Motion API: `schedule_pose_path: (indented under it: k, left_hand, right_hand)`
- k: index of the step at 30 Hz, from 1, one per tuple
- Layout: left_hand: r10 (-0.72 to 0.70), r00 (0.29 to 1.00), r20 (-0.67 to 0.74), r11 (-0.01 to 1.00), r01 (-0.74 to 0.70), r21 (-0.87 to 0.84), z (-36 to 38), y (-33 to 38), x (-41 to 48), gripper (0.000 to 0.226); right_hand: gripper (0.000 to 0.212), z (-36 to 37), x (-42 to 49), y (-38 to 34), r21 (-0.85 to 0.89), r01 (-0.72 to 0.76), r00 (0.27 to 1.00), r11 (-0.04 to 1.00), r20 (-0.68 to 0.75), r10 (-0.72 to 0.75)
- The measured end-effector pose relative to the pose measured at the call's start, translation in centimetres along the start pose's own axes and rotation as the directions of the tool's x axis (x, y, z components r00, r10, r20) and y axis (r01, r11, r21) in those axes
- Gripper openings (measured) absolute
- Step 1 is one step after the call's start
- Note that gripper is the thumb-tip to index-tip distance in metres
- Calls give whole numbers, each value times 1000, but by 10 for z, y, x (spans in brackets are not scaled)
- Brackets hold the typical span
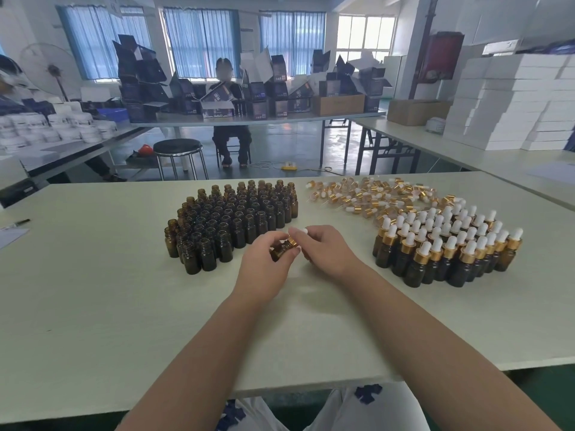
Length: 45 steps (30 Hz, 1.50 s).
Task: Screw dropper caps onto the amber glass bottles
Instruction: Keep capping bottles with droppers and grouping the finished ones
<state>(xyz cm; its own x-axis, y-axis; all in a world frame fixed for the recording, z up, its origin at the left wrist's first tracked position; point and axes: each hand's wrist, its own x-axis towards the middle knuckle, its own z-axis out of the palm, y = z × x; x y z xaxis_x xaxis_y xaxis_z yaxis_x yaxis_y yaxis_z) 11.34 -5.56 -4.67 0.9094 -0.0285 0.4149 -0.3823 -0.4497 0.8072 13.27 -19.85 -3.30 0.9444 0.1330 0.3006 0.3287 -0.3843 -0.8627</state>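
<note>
Amber bottle (279,252) sits clasped in my left grip (264,264); my right grip (326,248) pinches the dropper cap (294,241) on its neck, seemingly mid-screwing. Next, twist it snug.

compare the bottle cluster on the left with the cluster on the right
The left cluster stands uncapped, necks open; the right cluster wears gold-collared caps with white bulbs. The left cluster seems to hold more bottles than the right cluster. Both are amber glass, upright, packed tight on the table.
</note>
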Motion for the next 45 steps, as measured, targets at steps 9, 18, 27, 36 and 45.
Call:
schedule_pose_path:
  k: [9,18,27,36,45]
  left_hand:
    - [-32,999,5,999,32,17,1,0,0,16]
    - [-60,998,15,998,60,1,-1,2,-1,17]
    - [-39,999,30,999,38,34,-2,4,-2,11]
    - [-43,998,38,999,42,11,-2,6,-3,10]
    - [-48,998,34,999,47,23,-1,3,-1,17]
  right_hand:
    - [32,0,5,3,38,-61,996,997,-56,63]
    - [27,-4,4,1,13,-48,997,999,-58,49]
    - [42,-4,5,5,48,-29,999,998,-44,31]
    - [58,-2,6,7,-87,-71,994,994,-89,63]
    - [29,-3,9,9,-76,-15,996,997,-86,9]
